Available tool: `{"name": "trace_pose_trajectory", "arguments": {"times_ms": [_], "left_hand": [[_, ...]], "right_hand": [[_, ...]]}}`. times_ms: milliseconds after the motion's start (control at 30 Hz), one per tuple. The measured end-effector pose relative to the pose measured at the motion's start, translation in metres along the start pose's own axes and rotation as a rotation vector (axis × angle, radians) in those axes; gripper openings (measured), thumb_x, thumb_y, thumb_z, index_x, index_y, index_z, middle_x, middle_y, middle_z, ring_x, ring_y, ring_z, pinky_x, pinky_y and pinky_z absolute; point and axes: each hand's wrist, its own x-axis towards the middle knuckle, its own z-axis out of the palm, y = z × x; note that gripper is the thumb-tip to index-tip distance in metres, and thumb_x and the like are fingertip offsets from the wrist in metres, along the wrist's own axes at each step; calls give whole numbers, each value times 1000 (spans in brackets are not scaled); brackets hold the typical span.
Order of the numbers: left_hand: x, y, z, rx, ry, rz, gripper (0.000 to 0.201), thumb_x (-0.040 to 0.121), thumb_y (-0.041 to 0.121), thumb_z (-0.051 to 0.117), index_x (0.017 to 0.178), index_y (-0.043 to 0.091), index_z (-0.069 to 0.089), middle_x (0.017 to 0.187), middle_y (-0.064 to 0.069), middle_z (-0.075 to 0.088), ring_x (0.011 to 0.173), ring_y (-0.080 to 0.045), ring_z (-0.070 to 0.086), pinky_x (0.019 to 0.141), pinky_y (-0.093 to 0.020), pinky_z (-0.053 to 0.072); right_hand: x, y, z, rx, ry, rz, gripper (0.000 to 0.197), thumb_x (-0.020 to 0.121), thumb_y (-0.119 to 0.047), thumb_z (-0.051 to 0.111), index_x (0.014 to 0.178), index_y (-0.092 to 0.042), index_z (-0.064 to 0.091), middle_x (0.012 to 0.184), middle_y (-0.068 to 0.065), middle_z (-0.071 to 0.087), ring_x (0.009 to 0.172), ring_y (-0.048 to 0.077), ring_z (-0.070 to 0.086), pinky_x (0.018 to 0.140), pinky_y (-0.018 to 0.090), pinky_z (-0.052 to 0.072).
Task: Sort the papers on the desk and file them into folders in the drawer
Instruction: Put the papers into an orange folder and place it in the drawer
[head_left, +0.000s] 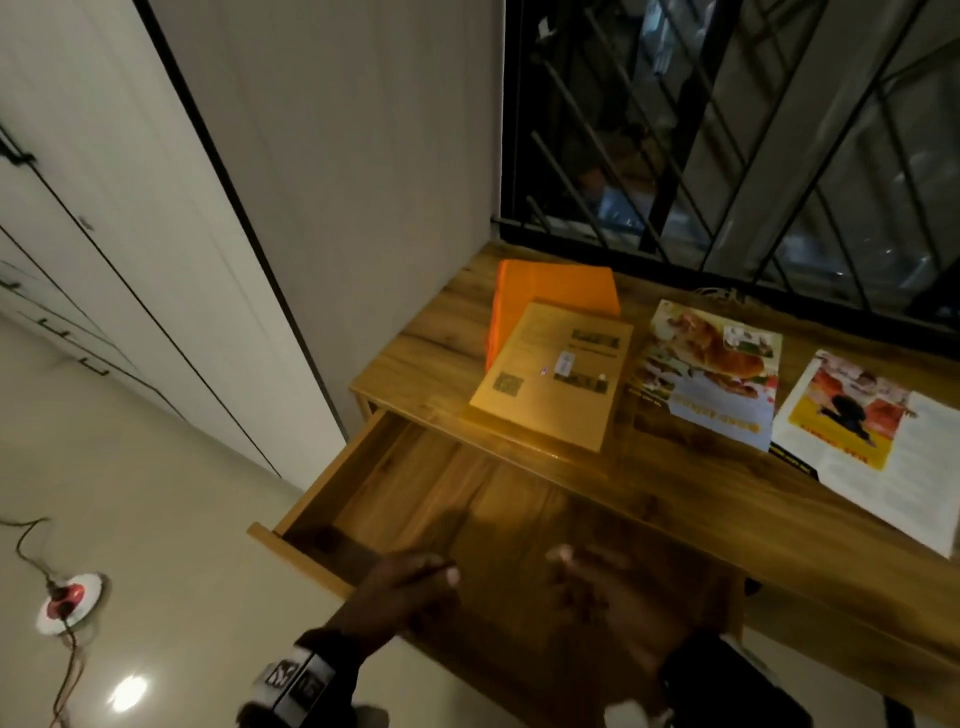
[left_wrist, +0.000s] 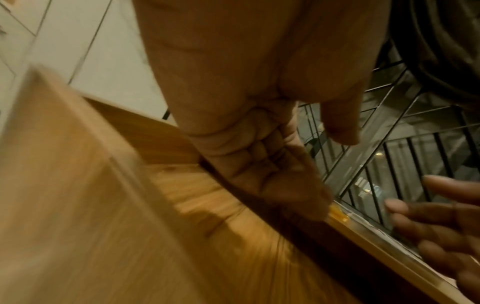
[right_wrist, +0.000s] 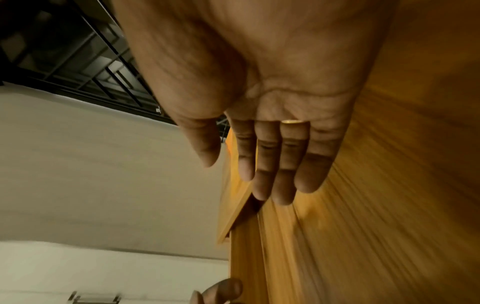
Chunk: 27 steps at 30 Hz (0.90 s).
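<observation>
Both grips, left hand (head_left: 410, 587) and right hand (head_left: 602, 592), are hovering spread and holding nothing over the open drawer (head_left: 322, 483). Papers (head_left: 711, 379) and orange folders (head_left: 550, 291) are lying on the far surface (head_left: 415, 338), with the window grille (head_left: 727, 130) standing behind.

Black wrist strap with white-patterned camera block (head_left: 298, 683), ring (right_wrist: 294, 121) on right finger

text: none legible | flyers (head_left: 711, 374): yellow headings, blurred, unreadable | brown sheet (head_left: 550, 374): print and QR-like square, too small to read | wrist band (head_left: 298, 680): marks unreadable
</observation>
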Motion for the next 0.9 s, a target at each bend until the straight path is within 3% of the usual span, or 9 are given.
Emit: {"name": "trace_pose_trajectory", "arguments": {"times_ms": [67,167,267,333,433,600,667,733,900], "left_hand": [[28,29,-3,132,70,97,36,80,51,69,93,17,71,91,-9,70,83,-27,67,79,-47,54],[80,67,-11,433,217,235,21,89,42,64,102,25,67,104,5,69,98,-17,64,84,-32,49],[125,97,-11,573,290,257,46,90,49,59,131,30,55,131,13,54,122,-17,54,105,-34,43],[150,107,-5,745,297,264,59,96,39,56,150,25,36,153,4,37,138,-20,40,113,-32,33],[181,106,3,973,226,258,64,99,37,51,155,28,22,163,0,20,147,-21,27,118,-39,30],[193,95,7,1118,227,185,57,100,37,43,154,30,25,163,3,19,148,-22,26,116,-48,32],[194,92,5,1119,241,206,57,100,36,44,153,31,25,163,5,20,147,-21,26,115,-49,33],[195,90,3,1117,251,230,56,100,35,44,152,32,26,163,6,21,146,-20,29,114,-49,35],[190,88,-2,1037,225,297,55,99,36,46,152,32,31,162,4,23,146,-21,30,117,-43,33]], "right_hand": [[30,-25,-15,-43,131,-92,29,95,-27,62,110,-3,69,106,21,73,87,28,64,67,35,49],[82,-57,-37,-148,346,-209,27,94,-26,65,110,-5,68,112,19,70,100,30,64,87,48,54],[127,-78,-51,-206,421,-157,53,89,-39,64,133,-11,56,133,11,59,119,34,56,104,51,45],[154,-82,-56,-179,420,-83,63,96,-38,56,148,-8,37,149,10,42,134,37,43,112,46,36],[179,-83,-64,-283,430,-60,68,97,-28,56,154,-8,23,156,16,32,139,40,37,114,49,34],[179,-93,-70,-144,448,-15,48,88,-21,70,130,-11,51,132,19,57,117,38,56,99,49,48],[180,-91,-69,-71,448,-33,56,88,-21,71,137,-11,45,133,17,57,118,38,56,97,46,48],[177,-93,-62,-12,439,-40,67,89,-20,70,146,-12,35,141,16,51,124,38,52,100,45,45],[165,-107,-44,55,376,-45,50,101,-4,49,148,1,33,150,21,40,137,40,39,112,45,33]]}}
